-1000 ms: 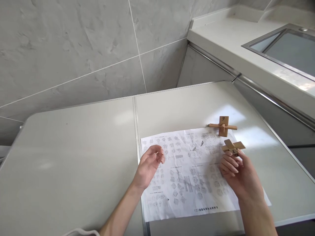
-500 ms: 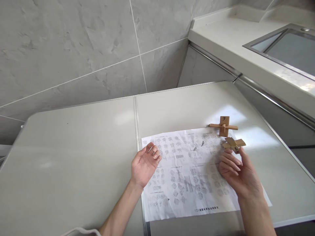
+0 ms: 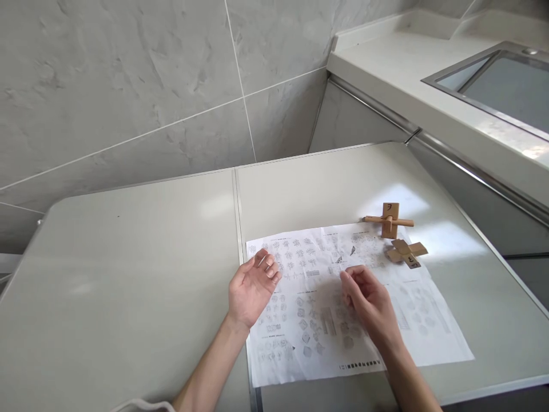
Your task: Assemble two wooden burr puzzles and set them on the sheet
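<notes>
A printed sheet of diagrams [image 3: 412, 320] lies flat on the grey table [image 3: 128, 263]. Two small wooden cross puzzles sit at its far right corner: one [image 3: 405, 252] lies on the paper, marked with a number, the other [image 3: 389, 220] stands just beyond the sheet's edge. My left hand [image 3: 252, 286] rests palm up on the sheet's left edge, fingers loosely curled, holding nothing. My right hand [image 3: 367, 298] hovers over the middle of the sheet, fingers curled and empty, a short way left of the nearer puzzle.
A tiled grey wall [image 3: 128, 86] rises behind the table. To the right stands a higher white counter [image 3: 412, 74] with a sunken steel sink [image 3: 501, 86]. A seam [image 3: 235, 217] divides the tabletop into two panels.
My right hand set the numbered wooden puzzle down on the paper's far right corner, let go, and moved left over the middle of the sheet. My left hand turned palm up and stayed.
</notes>
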A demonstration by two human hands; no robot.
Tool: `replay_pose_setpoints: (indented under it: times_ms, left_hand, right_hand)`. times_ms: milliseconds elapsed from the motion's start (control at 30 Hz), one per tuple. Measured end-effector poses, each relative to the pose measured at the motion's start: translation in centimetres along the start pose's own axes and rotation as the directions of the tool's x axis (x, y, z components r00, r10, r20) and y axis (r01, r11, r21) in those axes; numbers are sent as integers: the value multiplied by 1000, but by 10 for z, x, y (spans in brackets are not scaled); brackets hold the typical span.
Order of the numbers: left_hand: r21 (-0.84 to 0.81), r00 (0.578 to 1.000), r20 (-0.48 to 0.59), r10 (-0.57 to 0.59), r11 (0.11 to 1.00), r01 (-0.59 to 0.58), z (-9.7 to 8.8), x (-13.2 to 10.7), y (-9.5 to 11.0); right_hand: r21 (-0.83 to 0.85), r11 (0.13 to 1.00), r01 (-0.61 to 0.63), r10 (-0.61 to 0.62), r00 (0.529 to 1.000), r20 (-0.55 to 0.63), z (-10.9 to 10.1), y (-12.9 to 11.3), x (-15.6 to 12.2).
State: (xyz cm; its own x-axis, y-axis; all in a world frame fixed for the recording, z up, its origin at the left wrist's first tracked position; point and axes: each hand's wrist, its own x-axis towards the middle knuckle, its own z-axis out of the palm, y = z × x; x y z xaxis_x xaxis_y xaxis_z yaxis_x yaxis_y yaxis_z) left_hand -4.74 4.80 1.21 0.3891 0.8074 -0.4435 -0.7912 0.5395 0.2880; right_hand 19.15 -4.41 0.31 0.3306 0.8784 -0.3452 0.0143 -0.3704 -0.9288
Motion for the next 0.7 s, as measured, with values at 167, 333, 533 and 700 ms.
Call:
replay_pose_setpoints:
  times_ms: [167,333,533,700]
  left_hand:
    - [6,1000,8,-1,1000,1,-1,0,0]
    - [10,1000,-4,1,1000,-1,0,1,0]
    - [12,1000,-10,1,1000,-1,-1,0,0]
    - [13,1000,-16,0,1000,1,0,1,0]
  right_hand:
    - [-215,954,207,-209,978,16,9,8,-2]
    - [-310,907,283,-282,958,49,12,8,0]
    - [-301,911,282,-278,959,57,13,7,2]
    - [-297,915,274,-272,961,50,12,6,1]
